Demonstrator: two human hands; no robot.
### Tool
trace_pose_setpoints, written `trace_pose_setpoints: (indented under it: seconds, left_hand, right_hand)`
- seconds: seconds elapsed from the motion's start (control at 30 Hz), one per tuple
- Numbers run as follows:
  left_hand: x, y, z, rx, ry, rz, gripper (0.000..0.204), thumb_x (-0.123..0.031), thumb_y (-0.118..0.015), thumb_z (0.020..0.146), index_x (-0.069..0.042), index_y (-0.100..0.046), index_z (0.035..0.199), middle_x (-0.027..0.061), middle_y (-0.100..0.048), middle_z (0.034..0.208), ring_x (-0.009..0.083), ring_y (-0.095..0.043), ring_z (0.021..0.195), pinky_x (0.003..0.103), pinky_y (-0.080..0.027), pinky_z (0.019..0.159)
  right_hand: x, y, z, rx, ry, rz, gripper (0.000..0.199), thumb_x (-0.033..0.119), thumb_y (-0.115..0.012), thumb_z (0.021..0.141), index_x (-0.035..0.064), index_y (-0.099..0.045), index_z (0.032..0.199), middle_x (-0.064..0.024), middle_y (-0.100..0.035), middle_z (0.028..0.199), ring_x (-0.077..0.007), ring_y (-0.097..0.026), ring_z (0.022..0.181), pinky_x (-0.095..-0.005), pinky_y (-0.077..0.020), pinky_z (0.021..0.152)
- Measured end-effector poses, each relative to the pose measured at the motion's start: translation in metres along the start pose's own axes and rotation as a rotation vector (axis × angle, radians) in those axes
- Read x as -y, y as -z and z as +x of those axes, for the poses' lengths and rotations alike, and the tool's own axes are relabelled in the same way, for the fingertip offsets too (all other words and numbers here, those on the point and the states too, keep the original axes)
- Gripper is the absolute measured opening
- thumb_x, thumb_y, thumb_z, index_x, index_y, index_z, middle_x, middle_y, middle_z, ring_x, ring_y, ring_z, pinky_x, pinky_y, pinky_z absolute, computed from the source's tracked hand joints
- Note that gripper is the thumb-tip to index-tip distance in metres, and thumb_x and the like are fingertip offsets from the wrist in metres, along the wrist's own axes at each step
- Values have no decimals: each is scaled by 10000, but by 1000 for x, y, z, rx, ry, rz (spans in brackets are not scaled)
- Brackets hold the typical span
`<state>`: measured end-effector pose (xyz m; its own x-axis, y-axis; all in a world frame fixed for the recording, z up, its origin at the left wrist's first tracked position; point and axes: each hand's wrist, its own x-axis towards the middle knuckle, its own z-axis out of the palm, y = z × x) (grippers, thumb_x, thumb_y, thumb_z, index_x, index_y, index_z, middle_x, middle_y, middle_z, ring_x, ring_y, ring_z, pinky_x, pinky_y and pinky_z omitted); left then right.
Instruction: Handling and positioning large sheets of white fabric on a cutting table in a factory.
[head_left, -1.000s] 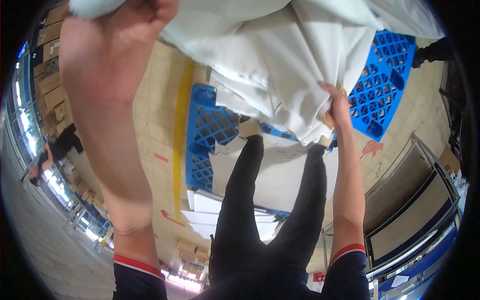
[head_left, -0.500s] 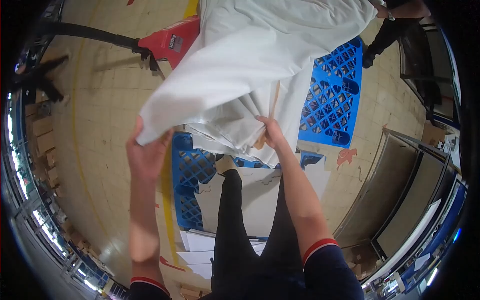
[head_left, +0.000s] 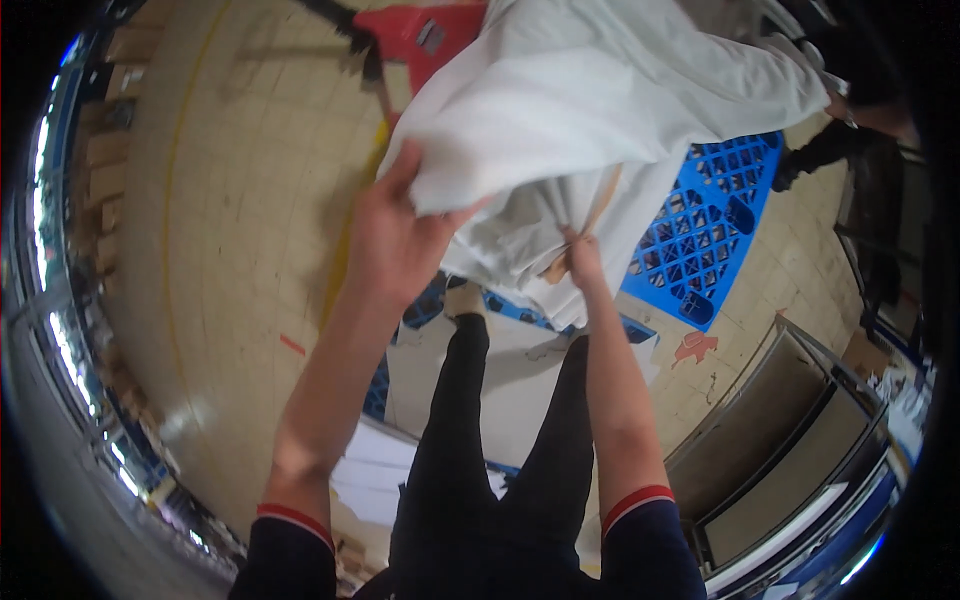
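Observation:
A large white sheet of cloth-like material [head_left: 580, 95] lies in folds over a blue plastic pallet [head_left: 690, 225]. My left hand [head_left: 395, 240] has its fingers closed round the sheet's near left edge and holds it raised. Under that flap show crumpled white layers [head_left: 510, 235] and a brown strip [head_left: 603, 200]. My right hand [head_left: 584, 264] is closed on these lower folds beside the strip; a small brown piece [head_left: 556, 268] sticks out next to it. At the far right, another person's hand [head_left: 840, 106] is at the sheet's far end.
A red pallet jack [head_left: 425, 38] stands behind the sheet at the far left. Pale flat sheets [head_left: 450, 375] lie under my legs, over more blue pallet. Framed panels [head_left: 770, 430] stand at the right; cardboard boxes [head_left: 108, 180] line the left side.
My left hand has moved right and away from me with the raised sheet edge, closer to my right hand. My right hand keeps its hold. The whole view has turned somewhat.

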<state>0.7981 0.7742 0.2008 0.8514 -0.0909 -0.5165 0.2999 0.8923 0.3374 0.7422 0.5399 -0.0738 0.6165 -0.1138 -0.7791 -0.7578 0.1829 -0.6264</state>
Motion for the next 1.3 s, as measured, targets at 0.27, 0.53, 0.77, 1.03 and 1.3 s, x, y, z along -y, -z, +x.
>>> trace_pose_setpoints:
  seconds: [0.27,0.53,0.77,1.03,1.3]
  left_hand:
    - [-74,-64,46,14,-297,187,391,-215,-243,961,94,-471,1036,230,-586,975,328,-604,922,417,-512,870]
    - [69,-40,2,8,-26,883,540,-414,-520,875,23,-435,1181,119,-548,1040,233,-570,914,337,-469,786]
    - [187,14,-50,-32,41,365,442,-365,-478,917,13,-423,1141,80,-568,891,147,-606,759,282,-505,625]
    - [118,40,-59,-124,215,191,448,-420,-568,853,-77,-501,1133,-1,-578,966,78,-561,873,237,-470,665]
    - [-22,11,-10,-35,-158,46,360,-237,-451,918,18,-456,1171,154,-547,1156,298,-559,1039,493,-429,940]
  right_hand:
    - [-2,13,15,46,58,-50,215,238,-625,787,25,-610,774,19,-473,501,-92,-385,354,-251,-279,343]
    - [-14,4,8,62,755,-547,257,155,-592,810,-12,-538,998,-38,-561,708,-127,-555,565,-266,-473,498]
    - [-22,8,-5,228,514,-325,263,144,-579,821,-11,-519,1025,-51,-569,759,-139,-573,622,-273,-490,537]
    - [-32,12,-1,221,219,-44,274,129,-563,837,-9,-492,1062,-68,-581,827,-155,-595,698,-283,-512,590]
    - [3,6,-19,94,49,-154,265,129,-555,859,-1,-492,1081,-71,-595,825,-155,-592,669,-289,-502,560]
